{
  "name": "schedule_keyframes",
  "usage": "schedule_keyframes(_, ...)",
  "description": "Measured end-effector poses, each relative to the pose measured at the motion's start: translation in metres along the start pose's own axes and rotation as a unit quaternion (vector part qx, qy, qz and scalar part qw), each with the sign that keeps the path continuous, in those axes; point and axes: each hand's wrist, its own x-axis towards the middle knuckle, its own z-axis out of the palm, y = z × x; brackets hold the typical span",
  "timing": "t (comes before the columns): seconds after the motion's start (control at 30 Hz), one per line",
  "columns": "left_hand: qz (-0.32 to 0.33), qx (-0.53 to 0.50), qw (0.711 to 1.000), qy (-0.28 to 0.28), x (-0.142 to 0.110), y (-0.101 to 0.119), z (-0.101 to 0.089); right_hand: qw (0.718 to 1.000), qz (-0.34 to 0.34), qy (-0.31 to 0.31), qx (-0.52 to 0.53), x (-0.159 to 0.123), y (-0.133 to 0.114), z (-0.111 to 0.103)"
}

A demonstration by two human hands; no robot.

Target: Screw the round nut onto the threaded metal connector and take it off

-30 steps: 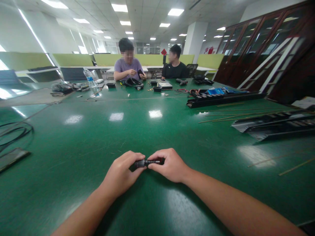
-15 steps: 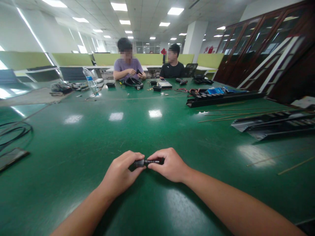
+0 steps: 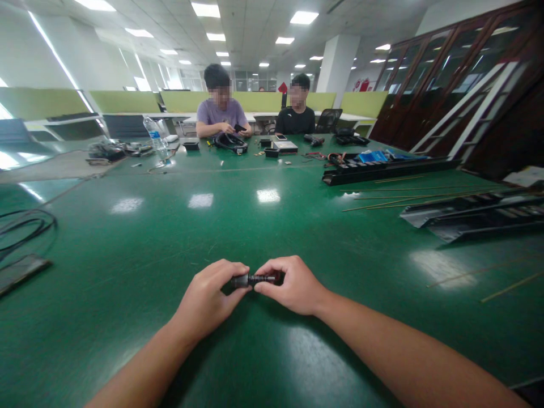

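Observation:
Both of my hands rest on the green table (image 3: 263, 226) near its front edge and meet around a small black cylindrical part (image 3: 250, 279). My left hand (image 3: 207, 303) pinches its thicker left end with closed fingers. My right hand (image 3: 293, 285) grips its thinner right end, fingers curled. Only the middle of the part shows between the fingertips; its ends are hidden.
Two people sit at the far side among cables, small boxes and a water bottle (image 3: 155, 139). Long black trays (image 3: 382, 169) and thin rods (image 3: 403, 199) lie to the right, with more black trays (image 3: 476, 218) nearer. A black cable loop (image 3: 23, 226) lies at the left edge.

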Motion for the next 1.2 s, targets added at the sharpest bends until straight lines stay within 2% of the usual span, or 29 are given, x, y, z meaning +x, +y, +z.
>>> schedule_keyframes(0.33, 0.009, 0.015, 1.0, 0.014, 0.0003, -0.0012, -0.0024, 1.0, 0.024, 0.014, 0.001, 0.0013, 0.0001, 0.0001)
schedule_keyframes(1.2, -0.013, 0.022, 0.999, 0.02, -0.0001, -0.0071, -0.0062, 0.999, 0.024, 0.043, 0.015, 0.0015, 0.005, 0.0008)
